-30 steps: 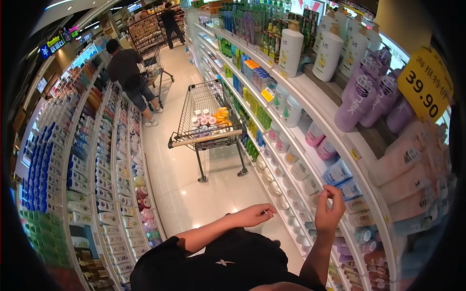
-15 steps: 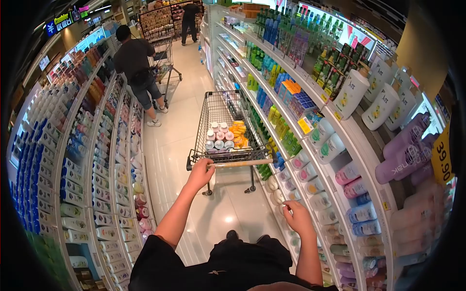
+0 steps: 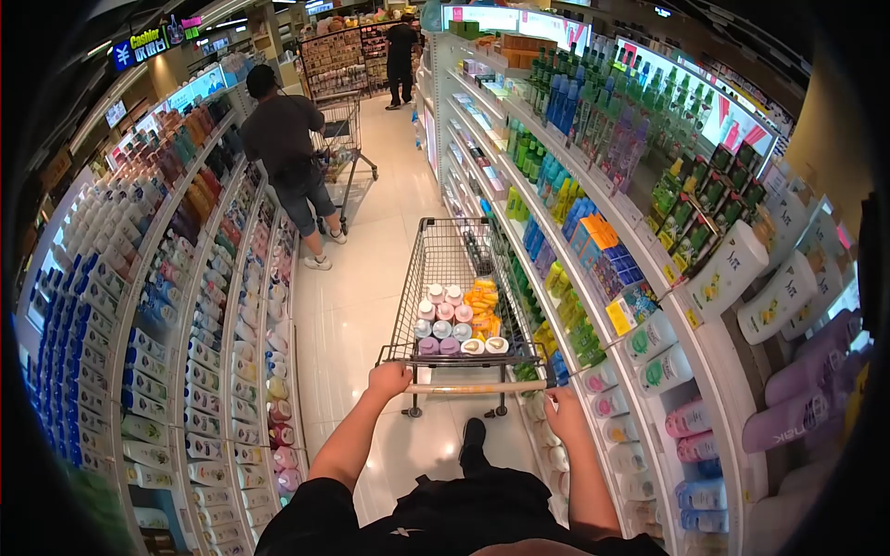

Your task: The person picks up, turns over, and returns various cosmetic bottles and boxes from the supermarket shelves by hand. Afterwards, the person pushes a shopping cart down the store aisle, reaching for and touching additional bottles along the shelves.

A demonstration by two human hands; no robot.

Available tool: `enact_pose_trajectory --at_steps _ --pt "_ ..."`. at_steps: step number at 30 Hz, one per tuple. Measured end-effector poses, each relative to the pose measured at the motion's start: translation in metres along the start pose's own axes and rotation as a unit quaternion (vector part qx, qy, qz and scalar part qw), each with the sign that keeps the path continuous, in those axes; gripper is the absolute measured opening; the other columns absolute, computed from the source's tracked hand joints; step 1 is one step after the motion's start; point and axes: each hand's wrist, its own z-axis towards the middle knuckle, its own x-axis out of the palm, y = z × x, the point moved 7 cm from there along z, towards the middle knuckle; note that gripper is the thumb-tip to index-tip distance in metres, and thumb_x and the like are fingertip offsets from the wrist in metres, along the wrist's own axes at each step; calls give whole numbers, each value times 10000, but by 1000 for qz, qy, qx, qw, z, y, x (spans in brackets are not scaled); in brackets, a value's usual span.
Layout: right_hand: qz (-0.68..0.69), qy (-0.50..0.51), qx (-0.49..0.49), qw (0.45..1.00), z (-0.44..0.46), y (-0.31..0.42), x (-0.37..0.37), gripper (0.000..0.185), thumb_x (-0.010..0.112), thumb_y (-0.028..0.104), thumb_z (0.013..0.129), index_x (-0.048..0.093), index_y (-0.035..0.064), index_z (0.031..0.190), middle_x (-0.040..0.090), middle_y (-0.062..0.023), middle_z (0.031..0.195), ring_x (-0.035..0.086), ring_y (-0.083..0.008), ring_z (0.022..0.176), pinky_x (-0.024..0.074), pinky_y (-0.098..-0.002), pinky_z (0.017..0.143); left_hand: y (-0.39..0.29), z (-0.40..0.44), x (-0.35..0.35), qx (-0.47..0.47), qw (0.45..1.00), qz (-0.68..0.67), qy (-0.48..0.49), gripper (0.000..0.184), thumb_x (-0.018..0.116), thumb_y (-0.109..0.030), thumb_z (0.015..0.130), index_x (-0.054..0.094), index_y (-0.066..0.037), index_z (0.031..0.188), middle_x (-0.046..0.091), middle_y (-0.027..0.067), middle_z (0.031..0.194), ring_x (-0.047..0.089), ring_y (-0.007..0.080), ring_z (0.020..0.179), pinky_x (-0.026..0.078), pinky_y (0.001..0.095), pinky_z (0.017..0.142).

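Observation:
A wire shopping cart (image 3: 417, 278) stands right in front of me, with a light wooden handlebar (image 3: 477, 388) across its near side. My left hand (image 3: 389, 380) is wrapped round the left end of that bar. At the bar's right end is my right hand (image 3: 562, 412), its fingers curled against it. Inside the basket, rows of pump bottles (image 3: 445, 315) in white, pink, blue and purple fill the near left part. Orange-yellow packs (image 3: 482, 301) lie to their right.
Shelves of bottles (image 3: 148, 371) line the left side of the aisle, and more shelves (image 3: 593, 278) curve along the right. Ahead on the left a person (image 3: 283, 139) stands at another cart (image 3: 341, 130). A second person (image 3: 400, 60) is farther off.
Both hands have come to the handlebar, the left first, then the right from beside the shelf. The cart now appears straighter and more central, and one of my feet has stepped forward.

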Motion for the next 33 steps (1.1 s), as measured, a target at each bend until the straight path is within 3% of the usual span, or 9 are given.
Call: enact_pose_trajectory --at_steps 3,5,6,10,18,28,31,32,33 --pt "21 -29 20 999 43 -18 28 159 721 161 1023 753 19 1088 739 -211 1028 725 -454 976 587 -538 884 0 4 10 -18 999 20 28 425 600 -491 993 844 -147 943 825 145 939 801 376 936 632 535 831" --pt "-135 -85 62 985 51 -41 57 147 703 190 1031 737 55 986 710 -174 959 720 -410 865 586 -532 793 0 4 16 -31 998 11 45 439 602 -522 994 841 -159 933 820 144 923 797 375 925 630 520 831" --pt "-159 -149 24 976 53 -33 52 138 733 182 994 702 85 900 676 -125 860 707 -377 786 577 -524 716 -3 3 18 -27 998 24 53 439 602 -522 994 841 -159 933 820 144 923 797 375 925 630 520 831" --pt "-55 -173 22 983 54 -48 42 101 779 157 929 708 110 875 663 -81 779 691 -333 698 555 -475 620 -5 -2 10 -53 994 39 90 456 581 -537 1010 852 -172 973 833 149 993 795 397 992 633 534 890" --pt "-42 -190 57 979 59 -49 42 121 792 164 877 687 151 820 672 -47 764 706 -302 685 562 -446 592 -4 -2 5 -50 987 49 147 492 572 -543 1032 813 -123 945 801 192 946 768 450 954 590 556 840" --pt "-54 -228 77 969 85 -45 52 86 803 174 864 721 160 841 690 -44 776 709 -294 689 563 -444 602 -11 0 -5 -54 992 49 105 459 548 -462 1063 805 -87 1000 793 236 962 762 476 940 586 583 848" --pt "-24 -205 82 975 102 -41 50 92 797 176 884 717 143 851 712 -61 794 722 -310 709 576 -458 630 -16 2 -12 -47 994 20 98 471 544 -468 1063 804 -83 990 791 233 933 762 479 917 585 590 839" --pt "-26 -203 76 976 108 -37 50 92 797 176 884 717 143 851 712 -61 794 722 -310 709 576 -458 630 -16 3 -13 -56 992 17 113 467 548 -474 1053 796 -80 1014 797 224 992 759 481 971 576 605 868" --pt "-45 -155 105 981 116 -36 52 92 793 185 908 728 128 877 721 -74 808 727 -326 725 580 -463 648 -12 3 -16 -59 992 8 110 467 548 -474 1053 796 -80 1014 797 224 992 759 481 971 576 605 868"
